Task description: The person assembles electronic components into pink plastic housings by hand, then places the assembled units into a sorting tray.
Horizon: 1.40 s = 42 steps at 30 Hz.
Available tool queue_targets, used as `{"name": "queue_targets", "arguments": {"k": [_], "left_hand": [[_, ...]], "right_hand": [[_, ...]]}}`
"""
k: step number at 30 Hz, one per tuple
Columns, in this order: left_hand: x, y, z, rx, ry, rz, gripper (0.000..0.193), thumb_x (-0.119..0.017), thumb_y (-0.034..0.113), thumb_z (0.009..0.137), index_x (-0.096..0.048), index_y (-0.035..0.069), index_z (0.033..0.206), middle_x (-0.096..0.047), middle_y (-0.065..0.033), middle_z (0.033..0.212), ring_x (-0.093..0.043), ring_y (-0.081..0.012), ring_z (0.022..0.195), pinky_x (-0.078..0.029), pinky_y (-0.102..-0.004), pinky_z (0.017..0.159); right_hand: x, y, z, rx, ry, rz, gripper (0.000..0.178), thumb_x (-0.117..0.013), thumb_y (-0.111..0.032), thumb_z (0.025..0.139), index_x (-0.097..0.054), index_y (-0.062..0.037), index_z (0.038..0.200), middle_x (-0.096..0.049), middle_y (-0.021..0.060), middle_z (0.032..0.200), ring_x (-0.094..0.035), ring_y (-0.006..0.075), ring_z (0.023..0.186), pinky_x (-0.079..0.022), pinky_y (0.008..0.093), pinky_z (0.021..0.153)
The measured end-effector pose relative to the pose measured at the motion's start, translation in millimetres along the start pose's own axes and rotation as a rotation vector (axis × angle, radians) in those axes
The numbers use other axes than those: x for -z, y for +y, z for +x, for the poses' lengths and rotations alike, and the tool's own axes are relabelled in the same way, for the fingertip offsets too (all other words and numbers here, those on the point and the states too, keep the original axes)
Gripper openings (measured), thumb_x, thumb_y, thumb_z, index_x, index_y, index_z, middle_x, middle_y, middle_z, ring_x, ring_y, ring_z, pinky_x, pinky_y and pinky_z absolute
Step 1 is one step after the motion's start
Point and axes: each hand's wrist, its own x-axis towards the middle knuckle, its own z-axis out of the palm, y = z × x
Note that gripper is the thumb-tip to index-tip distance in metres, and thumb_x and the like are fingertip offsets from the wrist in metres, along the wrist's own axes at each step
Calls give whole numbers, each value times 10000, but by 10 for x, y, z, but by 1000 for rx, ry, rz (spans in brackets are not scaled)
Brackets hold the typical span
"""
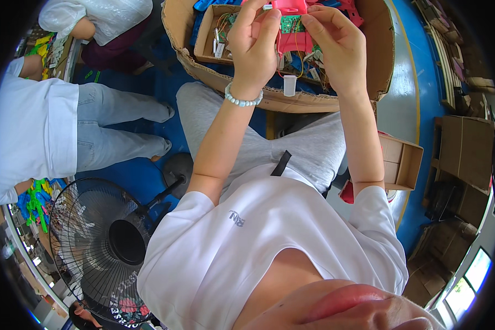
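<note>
Over a large cardboard bin, both my hands hold a pink plastic casing [292,43] between them. A small green circuit board [291,25] sits in it, with thin red and yellow wires. A white connector block [290,85] hangs from the wires below the casing. My left hand [254,52], a beaded bracelet at its wrist, pinches the casing's left side with thumb and fingers. On the other side my right hand [338,47] has its thumb and fingertips closed at the edge of the casing beside the board. My fingers partly hide what they grip.
The cardboard bin [214,76] holds pink and blue parts and a smaller cardboard box [205,34] of wired pieces. A black fan [102,242] stands at my left, near people at a workbench. An open carton [410,165] lies at my right.
</note>
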Motion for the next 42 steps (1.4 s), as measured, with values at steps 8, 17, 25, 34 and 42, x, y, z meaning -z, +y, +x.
{"name": "queue_targets", "arguments": {"k": [8,17,25,34,42], "left_hand": [[-14,50,16,43,-18,0,297,-562,78,985,-593,-31,1259,-634,-133,1224,-608,-190,1106,-480,-273,919],[-42,55,14,27,-19,85,297,-562,95,987,-583,-20,1261,-626,-123,1222,-603,-183,1069,-483,-265,887],[-139,-37,162,164,-40,-308,314,-508,83,1011,-529,-11,1310,-587,-115,1269,-603,-204,1091,-502,-312,916],[-116,154,448,310,-110,-867,341,-471,61,1017,-465,-10,1351,-572,-136,1263,-639,-246,1073,-557,-410,925],[-2,87,453,376,-64,-636,298,-454,56,1017,-473,24,1313,-595,-127,1195,-656,-219,988,-573,-367,835]], "right_hand": [[63,171,45,103,40,-42,165,-666,-59,922,-660,52,1043,-661,53,1045,-612,87,966,-481,216,871],[61,-120,79,-72,3,78,120,-637,-9,927,-606,1,1042,-637,13,915,-560,43,773,-436,178,642],[149,40,169,-31,70,381,170,-659,-6,907,-619,-34,1069,-665,25,887,-605,80,751,-453,198,570],[225,148,-236,589,-257,-805,225,-709,-50,816,-664,-91,1033,-567,40,805,-566,213,648,-489,310,563],[165,36,-248,758,-125,-674,293,-780,-21,677,-733,-107,953,-563,53,915,-560,180,725,-453,306,562]]}}
